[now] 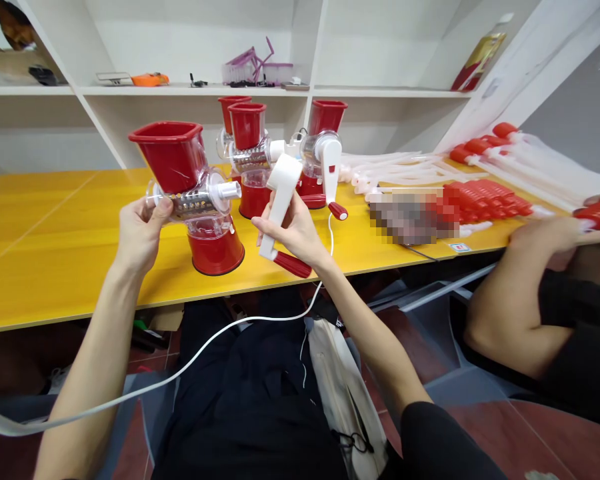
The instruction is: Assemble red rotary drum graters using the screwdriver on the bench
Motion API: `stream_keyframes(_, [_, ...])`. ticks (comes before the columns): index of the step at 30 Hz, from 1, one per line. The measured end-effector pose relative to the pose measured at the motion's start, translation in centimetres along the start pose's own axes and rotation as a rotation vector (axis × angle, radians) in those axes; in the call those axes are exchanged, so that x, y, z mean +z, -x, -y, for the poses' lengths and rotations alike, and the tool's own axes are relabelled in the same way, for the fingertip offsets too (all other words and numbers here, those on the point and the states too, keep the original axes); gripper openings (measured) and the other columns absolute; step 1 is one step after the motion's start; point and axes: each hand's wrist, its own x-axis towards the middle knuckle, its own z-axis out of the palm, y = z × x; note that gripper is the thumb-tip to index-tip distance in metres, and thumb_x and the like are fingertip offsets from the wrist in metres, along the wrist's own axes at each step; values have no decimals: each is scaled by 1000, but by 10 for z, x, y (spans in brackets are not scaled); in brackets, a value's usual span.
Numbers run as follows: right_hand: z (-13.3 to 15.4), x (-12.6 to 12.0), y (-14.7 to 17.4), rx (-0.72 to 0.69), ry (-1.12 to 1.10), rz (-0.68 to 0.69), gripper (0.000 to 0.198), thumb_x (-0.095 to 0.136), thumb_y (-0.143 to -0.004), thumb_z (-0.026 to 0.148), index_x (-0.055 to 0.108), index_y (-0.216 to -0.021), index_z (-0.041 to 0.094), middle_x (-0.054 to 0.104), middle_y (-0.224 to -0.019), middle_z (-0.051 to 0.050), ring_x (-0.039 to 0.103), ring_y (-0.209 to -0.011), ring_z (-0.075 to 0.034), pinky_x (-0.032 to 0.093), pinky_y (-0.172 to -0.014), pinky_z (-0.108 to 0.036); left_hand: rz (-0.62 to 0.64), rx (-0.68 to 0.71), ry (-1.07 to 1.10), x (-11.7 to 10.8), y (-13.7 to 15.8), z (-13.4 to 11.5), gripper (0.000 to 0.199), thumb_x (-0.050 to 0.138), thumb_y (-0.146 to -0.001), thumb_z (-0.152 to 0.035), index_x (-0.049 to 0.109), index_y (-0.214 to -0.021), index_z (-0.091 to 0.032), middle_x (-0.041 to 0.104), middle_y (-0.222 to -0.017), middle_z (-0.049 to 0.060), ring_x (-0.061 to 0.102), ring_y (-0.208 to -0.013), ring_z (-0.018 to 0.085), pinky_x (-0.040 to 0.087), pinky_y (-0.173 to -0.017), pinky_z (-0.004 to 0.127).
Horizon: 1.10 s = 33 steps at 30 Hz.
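A rotary drum grater point(183, 193) with a red hopper, clear body, metal drum and red base stands on the yellow table. My left hand point(143, 227) grips the left end of its clear housing, thumb in front. A white shaft sticks out of the grater's right side. In my right hand point(297, 230) is a white crank handle point(283, 200) with a red grip hanging at its lower end. The crank is apart from the shaft, a little to its right. Behind it stand several more graters point(247, 127), one with its crank point(331, 163) fitted.
White tubes point(400, 170) and red ribbed parts point(490, 200) lie on the table's right. A co-worker's hands point(555, 233) hold a red part at far right. A white cable point(230, 327) crosses my lap. White shelves point(190, 90) stand behind the table point(45, 233).
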Motion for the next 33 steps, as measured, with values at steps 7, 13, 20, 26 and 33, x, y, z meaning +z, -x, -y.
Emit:
stream_keyframes(7, [-5, 6, -1, 103, -207, 116, 74, 73, -76, 74, 39, -117, 22, 62, -77, 6, 60, -62, -6, 53, -59, -19, -7, -11, -22, 2, 0, -2, 42, 87, -79, -57, 81, -93, -18, 82, -91, 6, 73, -79, 20, 61, -84, 39])
stream_keyframes(13, [-15, 18, -3, 213, -345, 13, 64, 47, -89, 82, 42, -111, 22, 51, -60, 8, 46, -42, -5, 38, -40, -18, -34, -29, -33, 3, 1, -3, 42, 89, -76, -59, 81, -91, -20, 82, -88, 4, 72, -78, 19, 61, -83, 39])
stream_keyframes(20, [-4, 20, -1, 191, -570, 167, 47, 44, -98, 70, 34, -110, 25, 52, -68, 11, 48, -42, -4, 42, -43, -18, -50, -48, -49, 2, 1, -3, 44, 90, -74, -61, 81, -89, -21, 82, -86, 2, 69, -77, 19, 60, -83, 39])
stream_keyframes(26, [-1, 21, 1, 231, -624, 251, 31, 43, -104, 54, 34, -109, 25, 52, -71, 10, 41, -39, -1, 30, -38, -14, -24, -44, -12, 3, 0, -4, 45, 90, -74, -59, 81, -93, -20, 82, -89, 4, 71, -80, 20, 60, -86, 40])
stream_keyframes(33, [-8, 21, -1, 211, -662, 266, 43, 58, -96, 58, 42, -109, 21, 53, -77, 8, 45, -44, 0, 34, -39, -14, -16, -49, -3, 4, 0, -7, 44, 90, -76, -58, 81, -98, -22, 83, -93, 4, 74, -83, 22, 62, -89, 43])
